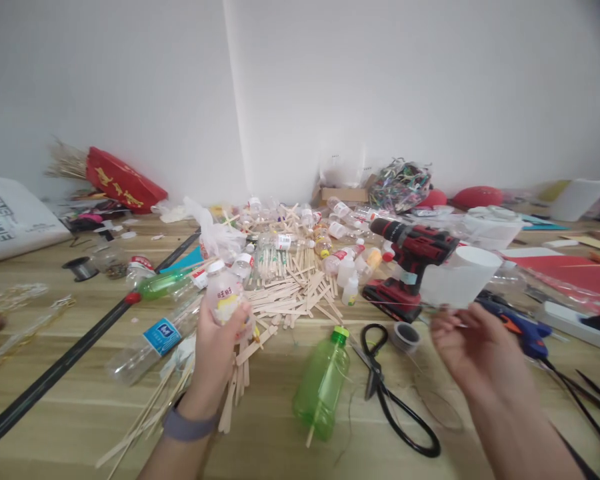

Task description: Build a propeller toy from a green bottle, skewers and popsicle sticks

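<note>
My left hand [220,340] is wrapped round a small clear plastic bottle [225,287] with a white cap, tilted slightly, its printed label partly hidden by my fingers. My right hand [475,340] is raised to the right, fingertips pinched on a thin thread [380,303] that runs faintly towards the bottle. Between my hands a green plastic bottle [323,383] lies on the table with a wooden stick in it. Black-handled scissors [377,373] lie beside it, near a small spool [407,337].
A red and black cordless drill [410,267] stands behind the scissors. Loose wooden sticks [290,290] and small bottles fill the middle. A black pole [65,367] crosses the left side. A blue glue gun [520,327] and a white power strip [580,327] are at right.
</note>
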`<action>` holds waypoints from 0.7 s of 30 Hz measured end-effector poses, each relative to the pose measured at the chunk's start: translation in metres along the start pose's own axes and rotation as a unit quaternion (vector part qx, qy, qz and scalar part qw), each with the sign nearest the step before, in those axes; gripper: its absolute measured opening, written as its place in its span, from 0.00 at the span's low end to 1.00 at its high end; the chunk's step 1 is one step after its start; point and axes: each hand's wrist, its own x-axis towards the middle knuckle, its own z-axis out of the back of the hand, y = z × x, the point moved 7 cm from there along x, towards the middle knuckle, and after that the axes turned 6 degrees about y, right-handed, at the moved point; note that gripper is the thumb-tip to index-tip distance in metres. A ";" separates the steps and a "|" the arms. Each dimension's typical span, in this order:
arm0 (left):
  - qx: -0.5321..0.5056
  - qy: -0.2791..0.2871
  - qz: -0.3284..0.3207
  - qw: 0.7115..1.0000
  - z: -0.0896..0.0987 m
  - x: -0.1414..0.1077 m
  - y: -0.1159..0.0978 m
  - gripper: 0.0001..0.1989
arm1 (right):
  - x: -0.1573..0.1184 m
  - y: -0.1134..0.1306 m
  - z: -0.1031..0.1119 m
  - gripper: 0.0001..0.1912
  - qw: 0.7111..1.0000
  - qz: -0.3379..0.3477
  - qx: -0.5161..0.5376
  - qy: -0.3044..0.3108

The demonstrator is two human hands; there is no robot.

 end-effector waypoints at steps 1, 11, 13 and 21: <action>-0.010 -0.013 -0.009 1.000 0.004 0.004 -0.003 0.27 | 0.005 0.016 0.010 0.11 0.999 0.033 0.008 -0.016; 0.013 0.075 -0.006 0.997 -0.016 -0.010 0.000 0.31 | -0.010 0.033 0.003 0.15 0.979 0.165 -0.117 0.005; 0.021 0.134 0.012 0.991 -0.027 -0.018 0.004 0.32 | -0.019 0.005 -0.017 0.06 0.980 0.120 -0.154 0.036; 0.055 0.263 0.035 0.962 -0.047 -0.040 0.012 0.28 | -0.089 -0.095 -0.099 0.13 0.842 0.035 -0.401 0.359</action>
